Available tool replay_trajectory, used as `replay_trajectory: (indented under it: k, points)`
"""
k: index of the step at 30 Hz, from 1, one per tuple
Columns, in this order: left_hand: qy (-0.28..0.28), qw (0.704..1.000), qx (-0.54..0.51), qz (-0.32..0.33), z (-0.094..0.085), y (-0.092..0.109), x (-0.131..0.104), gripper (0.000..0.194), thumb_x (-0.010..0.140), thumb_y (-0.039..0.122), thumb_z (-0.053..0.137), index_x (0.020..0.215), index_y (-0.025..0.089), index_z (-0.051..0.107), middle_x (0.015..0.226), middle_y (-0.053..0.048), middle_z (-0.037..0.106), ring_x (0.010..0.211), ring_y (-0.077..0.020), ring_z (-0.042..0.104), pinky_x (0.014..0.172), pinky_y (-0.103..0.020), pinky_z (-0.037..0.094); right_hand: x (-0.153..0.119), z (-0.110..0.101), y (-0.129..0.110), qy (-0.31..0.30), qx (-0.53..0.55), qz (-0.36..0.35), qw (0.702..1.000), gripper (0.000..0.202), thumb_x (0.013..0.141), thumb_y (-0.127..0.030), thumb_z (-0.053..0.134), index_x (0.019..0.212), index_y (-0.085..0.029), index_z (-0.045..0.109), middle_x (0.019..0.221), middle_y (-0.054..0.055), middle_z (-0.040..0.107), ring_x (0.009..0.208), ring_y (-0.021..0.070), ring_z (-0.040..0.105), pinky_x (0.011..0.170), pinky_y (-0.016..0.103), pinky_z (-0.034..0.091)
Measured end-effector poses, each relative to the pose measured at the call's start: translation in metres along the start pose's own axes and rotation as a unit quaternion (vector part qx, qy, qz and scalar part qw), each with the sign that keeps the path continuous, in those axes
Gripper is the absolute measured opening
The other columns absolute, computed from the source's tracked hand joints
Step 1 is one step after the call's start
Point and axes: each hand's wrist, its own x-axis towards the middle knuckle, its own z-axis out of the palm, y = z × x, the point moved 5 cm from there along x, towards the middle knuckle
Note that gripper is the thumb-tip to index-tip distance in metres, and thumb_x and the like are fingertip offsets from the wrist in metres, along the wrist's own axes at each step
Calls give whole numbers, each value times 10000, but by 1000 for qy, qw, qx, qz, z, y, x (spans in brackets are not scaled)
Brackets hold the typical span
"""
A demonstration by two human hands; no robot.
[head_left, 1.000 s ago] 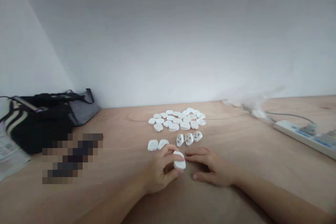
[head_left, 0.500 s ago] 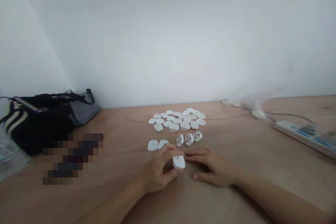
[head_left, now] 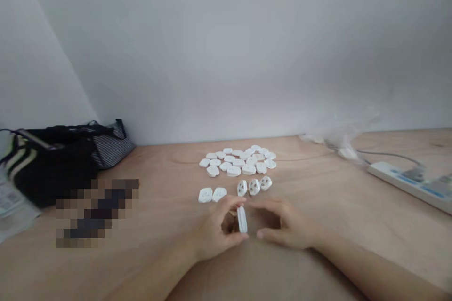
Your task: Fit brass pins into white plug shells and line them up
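Note:
My left hand (head_left: 217,230) pinches a white plastic socket piece (head_left: 242,219) between thumb and fingers, its thin edge turned towards me. Close by on the right, my right hand (head_left: 286,223) holds nothing, thumb and fingers parted; whether a fingertip touches the piece I cannot tell. Just beyond the hands, two flat white pieces (head_left: 205,195) lie side by side on the left. To their right, three pieces (head_left: 254,187) stand tilted, with dark openings facing me. Farther back spreads a cluster of similar white pieces (head_left: 233,170).
A black bag (head_left: 56,164) and a clear packet (head_left: 12,197) sit at the left, near a blurred-out dark patch (head_left: 100,214). On the right, a white power strip (head_left: 399,183) has plugs and a cable, beside a clear plastic bag (head_left: 348,143). A wall closes the wooden table (head_left: 158,169) behind.
The socket piece in my left hand has turned from showing its face to edge-on. My left fingers shifted slightly, uncovering the second flat piece. My right fingers rose and arched a little.

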Motion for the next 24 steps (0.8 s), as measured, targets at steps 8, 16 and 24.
replay_trajectory:
  k: [8,16,24]
  points:
    - [6,993,92,78,9,16,2,514,778,360,630,1240,246,438,1035,-51,663,886,-208,617,880,-361,422,5,16,-7,35,114,89,989,501,664,-461,706,1093,-225,602,1008,52,670,941,269,592,870,439,438]
    - [46,989,133,50,-2,17,6,133,767,321,649,836,207,651,865,-48,600,821,-195,547,752,-311,430,7,21,-2,19,238,124,963,450,709,-441,678,1075,-192,597,900,31,672,808,197,619,738,327,498]
    - [53,984,166,36,-1,14,8,144,844,244,547,749,181,634,774,-36,584,761,-180,514,729,-324,388,5,14,7,52,169,151,973,352,700,-395,694,974,-191,607,784,4,624,717,160,570,654,274,467]
